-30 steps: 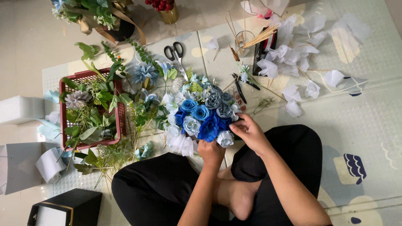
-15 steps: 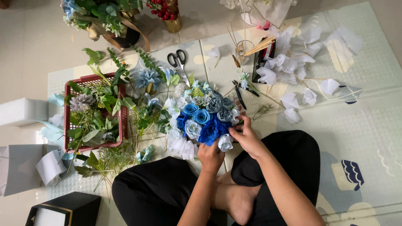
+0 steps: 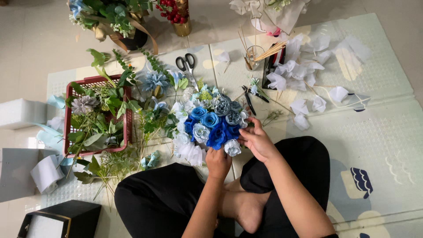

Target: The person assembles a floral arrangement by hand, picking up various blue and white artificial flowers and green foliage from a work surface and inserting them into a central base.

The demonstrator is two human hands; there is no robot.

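I sit cross-legged on a pale foam mat (image 3: 379,88). My left hand (image 3: 218,161) grips the underside of a round bouquet of blue, pale blue and white roses (image 3: 209,124), held above my lap. At the bouquet's right edge, my right hand (image 3: 255,140) pinches the flowers with its fingers, beside a white rose (image 3: 232,147).
A red basket (image 3: 68,128) of greenery and flowers stands at the left. Scissors (image 3: 187,65), a glass of wooden sticks (image 3: 254,55), small snips (image 3: 249,99) and several white paper wraps (image 3: 299,77) lie ahead. Flower pots (image 3: 128,26), a ribbon roll (image 3: 46,172) and a black box (image 3: 57,219) border the mat.
The bouquet and both hands stay together in nearly the same place. My right hand has shifted slightly along the bouquet's right edge. The view has drifted a little.
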